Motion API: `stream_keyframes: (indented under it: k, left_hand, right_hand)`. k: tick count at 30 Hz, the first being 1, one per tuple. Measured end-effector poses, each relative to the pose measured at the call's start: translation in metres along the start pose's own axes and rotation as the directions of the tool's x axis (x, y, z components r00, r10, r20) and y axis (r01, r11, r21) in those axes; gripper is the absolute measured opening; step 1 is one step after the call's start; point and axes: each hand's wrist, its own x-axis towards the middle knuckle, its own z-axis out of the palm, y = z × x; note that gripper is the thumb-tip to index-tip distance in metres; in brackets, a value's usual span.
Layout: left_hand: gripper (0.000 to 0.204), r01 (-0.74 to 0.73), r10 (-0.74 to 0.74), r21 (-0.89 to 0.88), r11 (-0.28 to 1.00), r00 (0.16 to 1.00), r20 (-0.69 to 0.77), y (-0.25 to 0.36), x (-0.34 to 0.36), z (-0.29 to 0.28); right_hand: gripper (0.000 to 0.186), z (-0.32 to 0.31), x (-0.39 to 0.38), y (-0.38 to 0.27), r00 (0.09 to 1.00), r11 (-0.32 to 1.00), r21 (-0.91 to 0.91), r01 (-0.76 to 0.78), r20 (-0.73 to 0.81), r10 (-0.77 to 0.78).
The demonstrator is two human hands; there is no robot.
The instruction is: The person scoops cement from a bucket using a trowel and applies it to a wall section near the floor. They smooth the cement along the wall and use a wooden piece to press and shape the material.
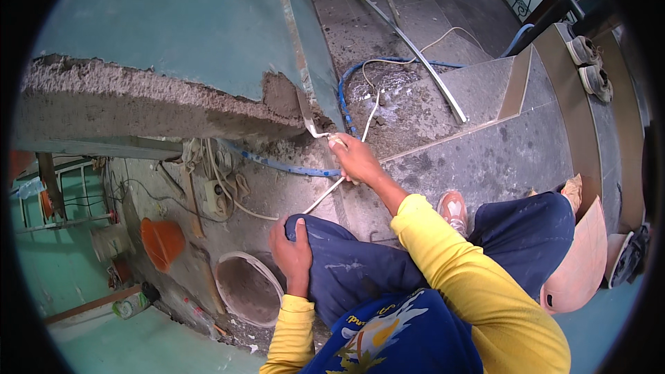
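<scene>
My right hand [357, 158] is closed round the handle of a small trowel [307, 112] with a bent metal neck. Its narrow blade lies against the lower corner of the teal wall [187, 14], beside a patch of fresh grey mortar [282, 97]. Rough mortar [159, 107] covers the wall's broken lower edge. My left hand [291, 253] rests on my bent knee, thumb apart from the fingers, and holds nothing.
A blue hose [287, 168] and a white cord [325, 196] cross the floor near my right hand. A bucket [248, 289] stands below my left hand, with an orange container [163, 242] farther left. Metal strips [415, 52] lie ahead; shoes [594, 82] sit on the steps.
</scene>
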Motion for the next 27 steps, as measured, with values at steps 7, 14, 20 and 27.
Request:
stream_keyframes:
  k: [7, 14, 20, 27]
  left_hand:
    - [0.04, 0.013, -0.013, 0.015, 1.0, 1.0, -0.001, -0.001, -0.003, 0.0]
    - [0.041, -0.006, 0.006, 0.005, 1.0, 1.0, 0.01, -0.003, -0.001, 0.001]
    - [0.042, 0.015, -0.015, -0.001, 1.0, 1.0, 0.024, -0.002, -0.002, 0.004]
    - [0.044, 0.028, -0.028, 0.008, 1.0, 0.999, 0.035, -0.001, 0.001, 0.002]
  right_hand:
    - [0.047, -0.003, -0.013, 0.013, 0.999, 0.99, 0.14, -0.004, -0.053, 0.012]
    - [0.054, -0.008, -0.023, 0.023, 0.999, 0.995, 0.093, -0.034, 0.023, 0.032]
    - [0.058, -0.008, -0.029, 0.017, 1.0, 0.989, -0.145, 0.023, 0.0, -0.024]
    - [0.058, -0.003, -0.021, 0.01, 0.997, 0.977, -0.198, 0.074, -0.023, -0.08]
